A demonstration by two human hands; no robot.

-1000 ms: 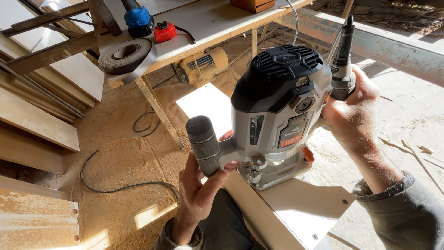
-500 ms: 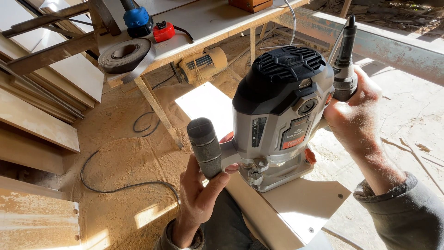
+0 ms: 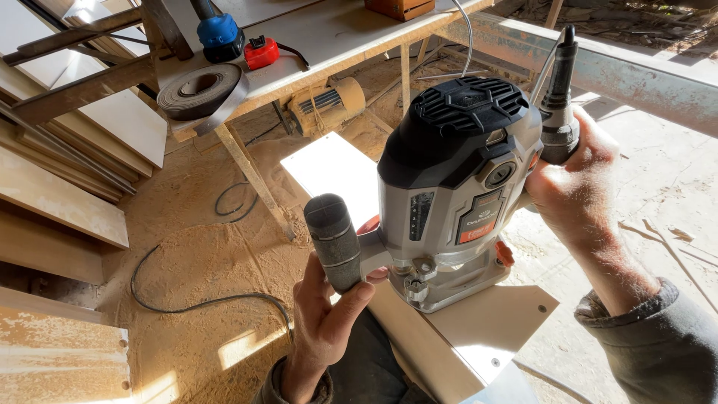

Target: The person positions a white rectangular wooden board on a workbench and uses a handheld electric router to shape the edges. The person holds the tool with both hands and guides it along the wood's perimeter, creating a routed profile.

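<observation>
A grey and black plunge router [image 3: 456, 187] stands with its base on the edge of a pale board [image 3: 479, 337] held upright below me. My left hand [image 3: 325, 318] cups the dark left handle [image 3: 334, 239] from underneath, fingers partly spread. The right handle [image 3: 559, 123] is wrapped by my right hand [image 3: 580, 187], and a cable runs up from that handle.
A workbench [image 3: 321, 37] at the top carries a blue tool [image 3: 218, 34], a red tape measure [image 3: 262, 52], a roll of edge banding [image 3: 200, 91] and a wooden block. Boards lean at the left [image 3: 67, 194]. A black cable [image 3: 202, 299] lies on the sawdust floor near an electric motor [image 3: 325, 105].
The router and both hands have shifted only slightly; the grip on both handles is the same.
</observation>
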